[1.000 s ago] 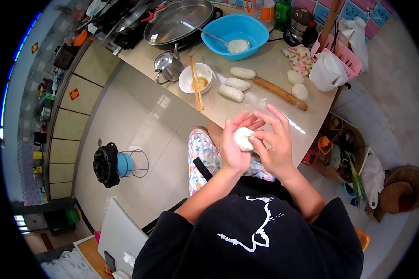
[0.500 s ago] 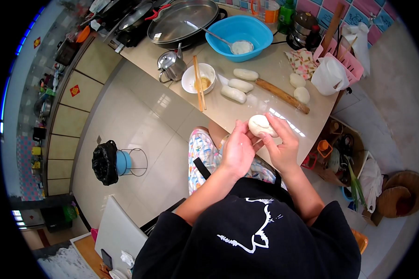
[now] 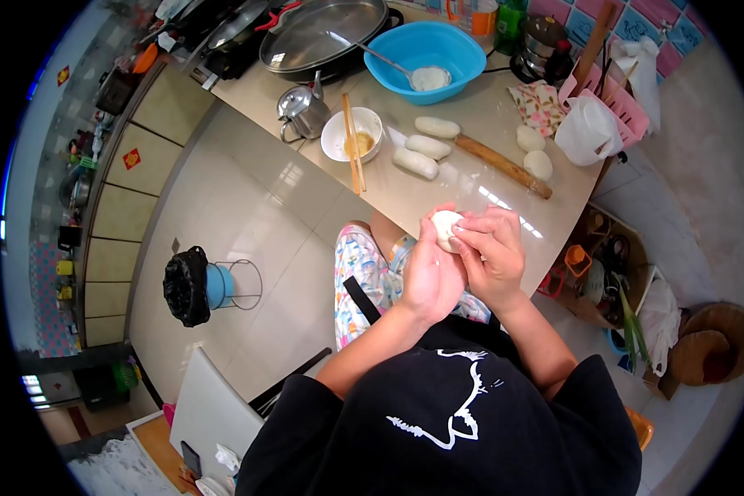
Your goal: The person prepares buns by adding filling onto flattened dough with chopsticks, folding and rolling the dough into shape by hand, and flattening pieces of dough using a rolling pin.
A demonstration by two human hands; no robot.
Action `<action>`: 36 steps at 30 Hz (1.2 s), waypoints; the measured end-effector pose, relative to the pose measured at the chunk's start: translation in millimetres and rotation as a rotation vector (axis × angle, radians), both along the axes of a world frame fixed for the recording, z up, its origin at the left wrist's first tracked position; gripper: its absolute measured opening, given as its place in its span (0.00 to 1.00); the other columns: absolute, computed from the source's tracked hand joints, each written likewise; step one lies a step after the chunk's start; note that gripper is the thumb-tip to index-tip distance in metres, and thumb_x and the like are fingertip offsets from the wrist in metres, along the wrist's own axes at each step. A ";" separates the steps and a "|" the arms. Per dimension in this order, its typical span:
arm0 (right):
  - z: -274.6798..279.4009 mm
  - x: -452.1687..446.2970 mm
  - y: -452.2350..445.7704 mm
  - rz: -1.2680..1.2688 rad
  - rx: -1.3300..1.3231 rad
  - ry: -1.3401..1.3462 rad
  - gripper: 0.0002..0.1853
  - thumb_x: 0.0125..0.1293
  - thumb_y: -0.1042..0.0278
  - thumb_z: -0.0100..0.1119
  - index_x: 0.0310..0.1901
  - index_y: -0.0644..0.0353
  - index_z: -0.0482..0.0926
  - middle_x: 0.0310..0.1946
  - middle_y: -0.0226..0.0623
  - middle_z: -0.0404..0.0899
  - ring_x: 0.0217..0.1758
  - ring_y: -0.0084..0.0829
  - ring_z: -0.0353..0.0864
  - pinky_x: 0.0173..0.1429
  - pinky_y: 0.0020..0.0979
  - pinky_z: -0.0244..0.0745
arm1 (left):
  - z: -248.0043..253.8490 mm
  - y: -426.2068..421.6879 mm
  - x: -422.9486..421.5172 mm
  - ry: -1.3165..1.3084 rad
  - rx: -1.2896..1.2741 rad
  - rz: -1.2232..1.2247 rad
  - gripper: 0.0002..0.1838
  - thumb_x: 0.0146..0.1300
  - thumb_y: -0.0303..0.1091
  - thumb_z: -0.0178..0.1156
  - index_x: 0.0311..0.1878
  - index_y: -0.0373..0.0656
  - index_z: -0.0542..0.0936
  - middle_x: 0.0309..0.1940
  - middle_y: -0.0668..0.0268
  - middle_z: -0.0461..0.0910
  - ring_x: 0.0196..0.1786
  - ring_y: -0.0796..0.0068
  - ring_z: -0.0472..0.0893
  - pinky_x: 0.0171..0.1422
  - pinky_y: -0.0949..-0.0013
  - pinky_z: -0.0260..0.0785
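A piece of white dough (image 3: pixel 446 230) is held between my two hands, above the near edge of the counter. My left hand (image 3: pixel 430 277) cups it from the left and below. The fingers of my right hand (image 3: pixel 492 252) are bent over its right side and pinch at it, hiding part of it. Beyond my hands lie several dough rolls (image 3: pixel 427 147) side by side. A wooden rolling pin (image 3: pixel 504 167) rests slanting to their right, and two rounder dough pieces (image 3: pixel 537 165) sit past its far side.
A white bowl (image 3: pixel 332 145) with chopsticks (image 3: pixel 352 140) across it stands near the counter's left edge, by a metal kettle (image 3: pixel 303 114). Behind are a blue basin (image 3: pixel 463 58) with a ladle and a large lidded pan (image 3: pixel 322 33). A pink basket (image 3: pixel 632 124) stands at the right.
My right hand has closed in over the dough, its fingers now bent and pressing on it. The dough has shifted slightly left and shows less. The things on the counter stay put.
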State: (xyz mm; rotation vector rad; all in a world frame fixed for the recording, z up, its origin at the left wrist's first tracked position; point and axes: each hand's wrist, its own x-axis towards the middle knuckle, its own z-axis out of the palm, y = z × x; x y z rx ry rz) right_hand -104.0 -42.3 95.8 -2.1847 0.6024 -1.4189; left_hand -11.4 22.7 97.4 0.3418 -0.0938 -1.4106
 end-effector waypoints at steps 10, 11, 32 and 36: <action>19.1 13.5 4.9 -0.049 0.145 -0.012 0.10 0.49 0.74 0.69 0.35 0.60 0.85 0.48 0.40 0.83 0.63 0.47 0.68 0.65 0.44 0.62 | -6.3 2.2 0.9 -0.051 -0.094 -0.029 0.23 0.76 0.51 0.31 0.62 0.47 0.62 0.61 0.61 0.66 0.68 0.65 0.64 0.73 0.61 0.56; 15.7 13.5 4.1 -0.048 0.145 -0.013 0.10 0.49 0.74 0.69 0.35 0.60 0.85 0.48 0.40 0.83 0.63 0.47 0.68 0.65 0.44 0.62 | -6.2 2.7 -0.6 -0.052 -0.094 -0.028 0.23 0.76 0.51 0.31 0.62 0.47 0.62 0.61 0.61 0.66 0.68 0.65 0.64 0.73 0.61 0.56; 22.5 10.5 1.6 0.048 0.185 0.016 0.14 0.45 0.73 0.71 0.37 0.56 0.86 0.62 0.47 0.72 0.68 0.51 0.63 0.67 0.46 0.60 | -6.9 6.0 3.5 0.048 -0.103 -0.077 0.28 0.74 0.57 0.30 0.61 0.46 0.66 0.60 0.58 0.68 0.67 0.60 0.65 0.72 0.56 0.56; 16.8 -1.3 -0.7 -0.022 0.168 -0.017 0.12 0.45 0.74 0.71 0.36 0.56 0.86 0.58 0.45 0.75 0.69 0.50 0.63 0.70 0.49 0.54 | 0.8 3.9 3.2 0.056 -0.072 -0.054 0.24 0.74 0.54 0.36 0.59 0.48 0.68 0.60 0.58 0.69 0.67 0.59 0.65 0.72 0.55 0.57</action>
